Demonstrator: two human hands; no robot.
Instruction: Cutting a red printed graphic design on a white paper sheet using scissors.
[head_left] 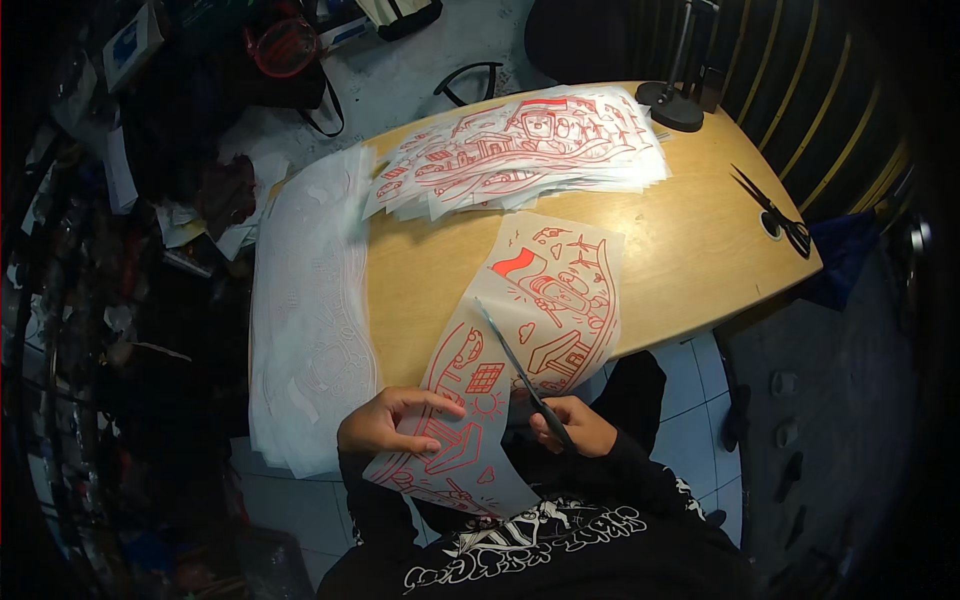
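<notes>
A translucent sheet printed with red line drawings (545,300) lies partly on the table and hangs over its near edge above my lap. My left hand (400,422) grips its left side, the thumb and fingers lying over the printed surface. In my right hand (580,425) is a pair of dark-handled scissors (517,366), gripped by the handles. The long blades point up and to the left across the middle of the sheet. Whether the blades are apart is too fine to make out.
On the wooden table (690,250), a pile of red-printed sheets (520,150) lies at the far side and a stack of pale sheets (310,320) at the left. Another pair of black scissors (780,220) rests at the right, below a dark stand base (670,106).
</notes>
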